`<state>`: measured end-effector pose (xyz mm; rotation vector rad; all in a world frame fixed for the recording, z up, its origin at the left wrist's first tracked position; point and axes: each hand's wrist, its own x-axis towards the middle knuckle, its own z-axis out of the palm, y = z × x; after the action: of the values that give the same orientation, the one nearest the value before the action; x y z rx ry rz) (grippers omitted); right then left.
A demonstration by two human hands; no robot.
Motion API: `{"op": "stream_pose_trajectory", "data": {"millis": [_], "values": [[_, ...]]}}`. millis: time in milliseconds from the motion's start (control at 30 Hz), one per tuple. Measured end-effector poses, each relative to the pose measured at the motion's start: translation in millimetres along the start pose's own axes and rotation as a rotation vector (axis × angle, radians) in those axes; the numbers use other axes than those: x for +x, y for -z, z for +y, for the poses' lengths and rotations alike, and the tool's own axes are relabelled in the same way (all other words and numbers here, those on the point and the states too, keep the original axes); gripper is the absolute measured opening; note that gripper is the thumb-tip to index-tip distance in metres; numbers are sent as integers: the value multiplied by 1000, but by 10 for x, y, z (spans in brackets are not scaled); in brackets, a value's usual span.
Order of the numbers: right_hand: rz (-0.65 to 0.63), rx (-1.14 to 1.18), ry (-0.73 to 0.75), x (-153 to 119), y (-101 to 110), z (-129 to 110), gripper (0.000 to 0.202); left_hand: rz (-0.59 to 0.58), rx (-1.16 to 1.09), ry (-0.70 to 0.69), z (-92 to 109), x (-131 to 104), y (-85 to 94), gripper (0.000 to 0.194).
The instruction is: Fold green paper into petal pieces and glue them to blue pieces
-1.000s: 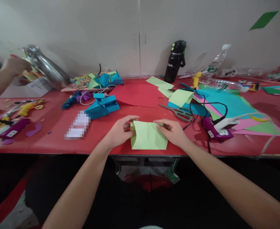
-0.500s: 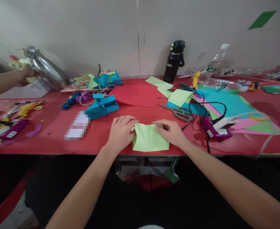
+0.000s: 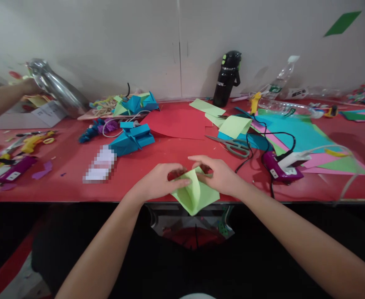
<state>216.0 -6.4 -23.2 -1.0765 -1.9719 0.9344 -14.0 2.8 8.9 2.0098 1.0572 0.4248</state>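
Note:
Between my two hands is a piece of light green paper (image 3: pixel 205 195), folded, with a raised flap standing up in its middle and a corner pointing toward me over the table edge. My left hand (image 3: pixel 160 180) grips the paper's left side, its thumb lying across the flap. On the other side, my right hand (image 3: pixel 221 174) pinches the upper right part, with the index finger stretched out above. Some fingertips are hidden behind the paper. Grey-green scissors (image 3: pixel 236 147) lie beyond my right hand. A folded blue paper piece (image 3: pixel 132 139) rests beyond my left hand.
A red sheet (image 3: pixel 179 122) lies at the back. Power strips (image 3: pixel 282 170) with cords and coloured paper sheets (image 3: pixel 297 133) are at right. A black bottle (image 3: pixel 227 79) stands by the wall. Another person's hand (image 3: pixel 31 86) is beside a leaning steel flask (image 3: pixel 59 89) at left.
The green paper has gone from lying nearly flat to being lifted and bent, with a flap raised and a corner toward me. My left hand has turned, its thumb now across the paper.

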Motion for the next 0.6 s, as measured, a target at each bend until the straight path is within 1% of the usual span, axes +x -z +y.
{"op": "stream_pose_trajectory", "data": {"millis": [67,133,233,300,367,400,467,500,600], "values": [[-24,16,12,-4,11,-81,46,-54,-63,27,20,-12,19,29],[-19,44,22,-13,22,-138,46,-76,-139,45,46,-12,21,29],[33,114,17,-21,48,-192,37,-100,-238,54,89,-3,10,29],[80,181,-20,-19,76,-225,28,-116,-272,48,112,-1,4,27],[97,246,-64,-18,106,-258,26,-115,-288,36,124,-3,-1,22],[92,257,-80,-19,120,-273,27,-97,-294,29,126,-5,-5,19],[105,200,-67,-29,137,-296,25,-32,-283,18,121,-11,-19,18],[140,141,-38,-37,141,-304,25,12,-269,10,116,-14,-30,20],[306,-66,87,-71,139,-315,25,121,-238,-8,97,-19,-74,23]]}}
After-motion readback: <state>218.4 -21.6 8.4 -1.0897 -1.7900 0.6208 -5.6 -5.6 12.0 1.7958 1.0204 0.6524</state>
